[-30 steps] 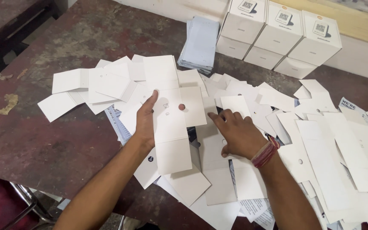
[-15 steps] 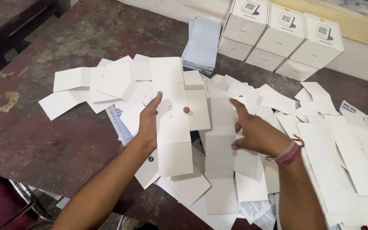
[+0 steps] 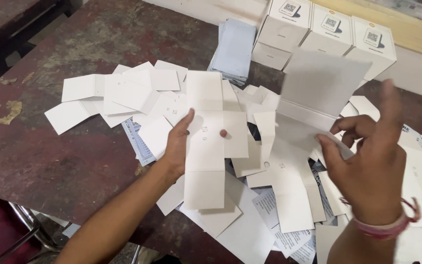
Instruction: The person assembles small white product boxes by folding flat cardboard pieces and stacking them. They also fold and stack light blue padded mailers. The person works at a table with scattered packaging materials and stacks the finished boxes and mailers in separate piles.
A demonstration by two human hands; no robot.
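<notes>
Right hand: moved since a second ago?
Yes. The right hand has lifted off the flat sheets and swung right, toward the white boxes, raising a card flap.

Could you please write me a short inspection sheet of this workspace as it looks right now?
Surface: dark, worn table with pale scuffed patches.
Job's things: flat white cross-shaped card blank held by the left hand; second card blank, one flap raised, held by the right hand.
Clutter: loose white card blanks spread across the table, printed paper slips among them, a stack of bluish sheets.
Hands: both bare; a red and pink band on the right wrist.
Cables: nothing seen.
Surroundings: three white boxes along the far edge against a yellowish ledge; metal chair frame below.
</notes>
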